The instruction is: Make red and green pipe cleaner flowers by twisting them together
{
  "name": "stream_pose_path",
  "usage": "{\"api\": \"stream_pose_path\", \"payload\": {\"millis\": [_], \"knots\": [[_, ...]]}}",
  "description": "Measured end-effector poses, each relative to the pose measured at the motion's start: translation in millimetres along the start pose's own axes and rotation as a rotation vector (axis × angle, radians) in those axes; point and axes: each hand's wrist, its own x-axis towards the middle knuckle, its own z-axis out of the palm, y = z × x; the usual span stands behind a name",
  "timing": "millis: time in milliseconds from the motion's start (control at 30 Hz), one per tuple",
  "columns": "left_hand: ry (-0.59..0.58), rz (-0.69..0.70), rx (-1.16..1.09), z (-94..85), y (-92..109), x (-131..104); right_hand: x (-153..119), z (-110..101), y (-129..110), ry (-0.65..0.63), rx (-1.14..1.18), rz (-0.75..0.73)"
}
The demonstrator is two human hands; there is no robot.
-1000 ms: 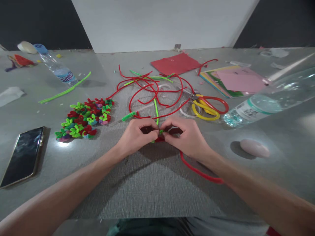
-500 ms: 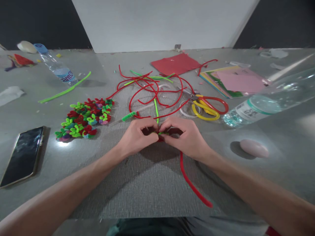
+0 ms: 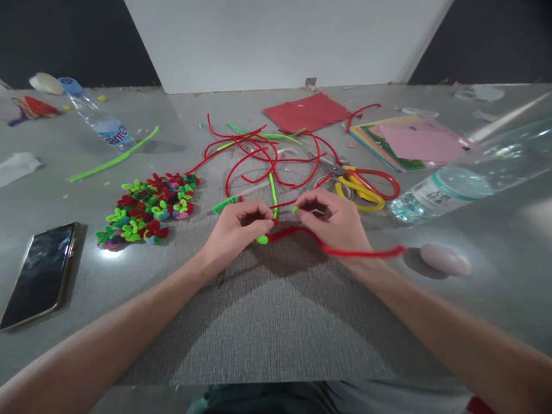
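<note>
My left hand [image 3: 237, 231] is closed in a pinch on a red pipe cleaner [image 3: 357, 252], whose long free end runs right, past my right wrist. A bright green fuzzy bit [image 3: 262, 240] pokes out below the left fingertips, at the red strand's end. Just to the right, my right hand [image 3: 334, 221] pinches too, and a small green pipe cleaner tip [image 3: 294, 210] shows at its fingertips. The hands are slightly apart. Behind them lies a loose green pipe cleaner [image 3: 273, 190], and a green coiled pipe cleaner [image 3: 225, 204] sits beyond the left hand.
Small red and green pipe cleaner flowers [image 3: 138, 213] cluster at left, near a phone [image 3: 38, 273]. Red pipe cleaners [image 3: 230, 172] lie tangled at the back beside scissors [image 3: 362, 187]. Bottles [image 3: 457, 190] flank both sides; coloured paper [image 3: 418, 141] and a pinkish oval object [image 3: 446, 260] are right.
My hands have drawn apart from touching fingertips. The red pipe cleaner's free end has swung up and right, from hanging toward the table's front edge.
</note>
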Motion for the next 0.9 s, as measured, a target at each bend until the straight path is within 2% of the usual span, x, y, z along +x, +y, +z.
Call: {"api": "stream_pose_path", "payload": {"millis": [100,167,367,500,567,700,900], "knots": [[0.027,-0.058,-0.083,-0.3,-4,1,8,-7,10,0.101,-0.019,0.002],[0.053,-0.084,-0.144,-1.3,-5,2,10,-11,13,0.103,-0.055,-0.034],[0.09,-0.093,-0.199,-4.1,-7,5,3,-8,3,-0.114,-0.03,-0.017],[0.07,-0.063,-0.142,-4.3,-11,5,0,-3,1,-0.175,-0.045,-0.072],[0.075,-0.048,-0.095,-3.9,-11,4,0,-2,1,-0.218,0.003,-0.058],[0.063,0.013,-0.01,-1.9,-6,3,-2,-1,-3,-0.286,0.225,0.06],[-0.041,0.032,0.075,1.5,-6,1,-4,-2,-13,-0.275,0.46,0.118]]}}
